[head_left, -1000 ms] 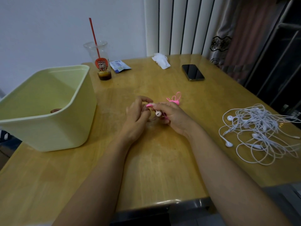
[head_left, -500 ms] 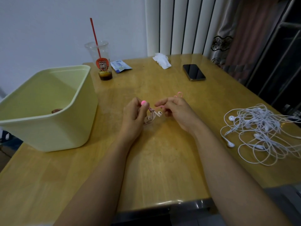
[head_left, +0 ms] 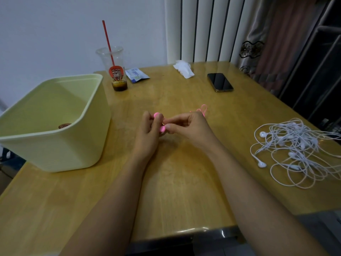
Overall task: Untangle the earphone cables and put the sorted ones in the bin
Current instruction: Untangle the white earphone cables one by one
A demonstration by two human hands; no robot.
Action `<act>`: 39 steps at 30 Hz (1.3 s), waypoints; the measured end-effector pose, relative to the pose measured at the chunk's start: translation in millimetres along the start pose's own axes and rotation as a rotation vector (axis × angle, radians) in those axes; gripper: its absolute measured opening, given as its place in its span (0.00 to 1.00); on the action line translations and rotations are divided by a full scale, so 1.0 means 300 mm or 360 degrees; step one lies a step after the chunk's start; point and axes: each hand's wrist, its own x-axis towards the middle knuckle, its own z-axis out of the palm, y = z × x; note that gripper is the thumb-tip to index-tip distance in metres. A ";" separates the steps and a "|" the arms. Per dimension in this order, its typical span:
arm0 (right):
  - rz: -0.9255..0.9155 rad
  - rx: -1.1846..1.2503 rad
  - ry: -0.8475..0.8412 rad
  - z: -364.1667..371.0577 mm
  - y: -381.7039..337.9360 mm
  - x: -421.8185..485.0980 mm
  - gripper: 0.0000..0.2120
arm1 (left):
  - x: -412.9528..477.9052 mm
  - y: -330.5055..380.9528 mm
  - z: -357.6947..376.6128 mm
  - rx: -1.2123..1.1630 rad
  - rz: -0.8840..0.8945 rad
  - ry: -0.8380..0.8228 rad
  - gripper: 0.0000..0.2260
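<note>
Two hands meet over the middle of a wooden table (head_left: 184,191), busy with one set of pink earphones (head_left: 156,114). The left hand (head_left: 147,132) has its fingers curled, pinching one pink bud at the fingertips. The right hand (head_left: 190,126) nips the second bud, or the wire just beside it, between thumb and forefinger, with its other fingers folded in. A loop of pink cable (head_left: 203,108) shows just behind the right hand. By the look of it, this set is being teased free or gathered before it goes into the pale green bin (head_left: 55,145) at the left. The next move seems to call for drawing the wire clear without tightening a knot. A heap of white earphones (head_left: 299,148) lies knotted well apart on the right, apparently not yet sorted. A small brown thing (head_left: 64,125) sits low in the bin, too hidden to name. At the far edge stand a plastic cup (head_left: 114,71) with a red straw (head_left: 108,39), a blue-and-white packet (head_left: 137,75), a crumpled tissue (head_left: 183,68) and a dark phone (head_left: 220,82). The cup carries an orange badge and the packet some print, neither legible; no brand can be read.
</note>
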 end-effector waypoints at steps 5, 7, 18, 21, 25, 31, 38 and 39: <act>0.0071 0.0149 0.0075 0.006 -0.008 0.000 0.10 | -0.001 0.003 -0.001 -0.0037 0.0045 -0.0091 0.10; 0.0101 0.0161 0.0123 0.007 -0.004 0.004 0.12 | -0.001 0.001 -0.001 -0.0065 0.0071 -0.0128 0.10; 0.0389 0.0220 -0.0077 0.018 0.040 0.016 0.14 | 0.001 -0.013 -0.003 0.0064 0.0188 -0.0061 0.08; 0.0384 0.0292 -0.0182 0.008 0.032 0.013 0.11 | 0.001 -0.006 -0.001 0.0035 0.0183 -0.0080 0.08; 0.0361 0.0382 -0.0286 0.005 0.023 0.010 0.06 | 0.000 0.010 -0.003 -0.0013 0.0173 -0.0098 0.08; 0.0262 -0.0027 0.0008 0.017 0.043 0.013 0.08 | -0.001 0.010 0.006 0.0065 0.0255 -0.0188 0.08; 0.0103 -0.0282 0.0264 0.052 0.057 0.022 0.04 | 0.015 -0.006 -0.003 -0.0131 0.0079 -0.0101 0.11; 0.0159 -0.0189 0.0224 0.048 0.055 0.021 0.06 | 0.018 -0.011 -0.005 -0.0170 0.0049 -0.0091 0.14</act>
